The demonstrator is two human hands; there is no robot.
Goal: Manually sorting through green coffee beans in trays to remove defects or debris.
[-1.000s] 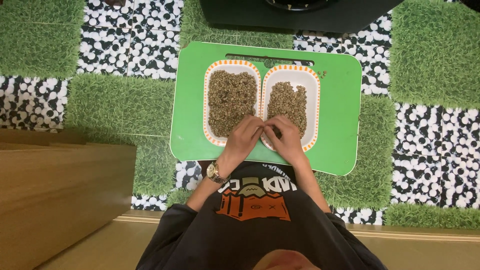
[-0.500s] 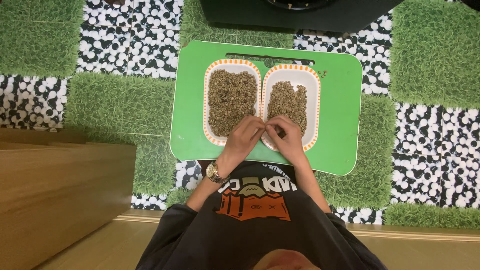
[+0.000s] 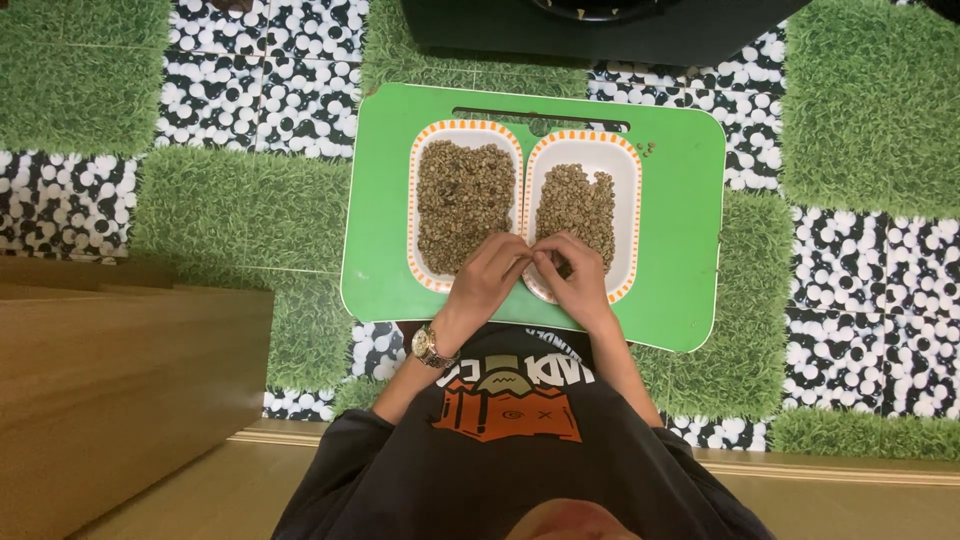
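Observation:
Two white oblong dishes with orange-striped rims sit side by side on a green tray (image 3: 680,240). The left dish (image 3: 413,215) is full of greenish-brown beans (image 3: 463,195); the right dish (image 3: 632,205) holds a smaller heap of beans (image 3: 577,205). My left hand (image 3: 487,277), a watch on its wrist, and my right hand (image 3: 575,275) meet fingertip to fingertip over the near end of the right dish. Their fingers are pinched together; whether a bean is held cannot be seen.
A few loose beans (image 3: 646,149) lie on the tray near its far right corner. A black object (image 3: 600,30) stands beyond the tray. Green grass-like mats and black-and-white pebble tiles cover the floor. A wooden surface (image 3: 110,390) is at my left.

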